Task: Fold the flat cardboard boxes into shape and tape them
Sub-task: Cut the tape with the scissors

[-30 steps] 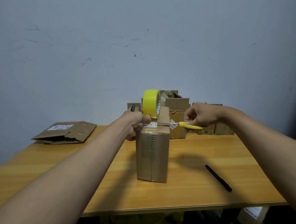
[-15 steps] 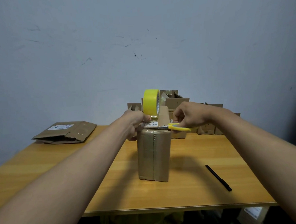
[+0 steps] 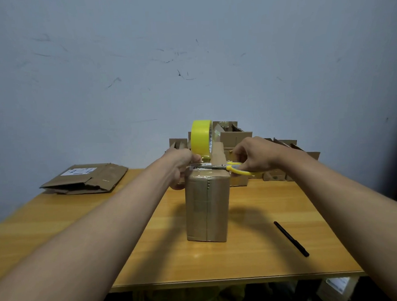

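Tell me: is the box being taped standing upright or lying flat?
Upright. The box stands on its end on the table, taped seam running vertically down its near face.

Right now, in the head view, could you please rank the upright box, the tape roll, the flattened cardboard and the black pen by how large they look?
1. Upright box, nearest the camera.
2. Flattened cardboard, which lies farther back, so its rank against the box is unsure.
3. Tape roll.
4. Black pen, long but very thin.

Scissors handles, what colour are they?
Yellow: the scissors show best in the head view.
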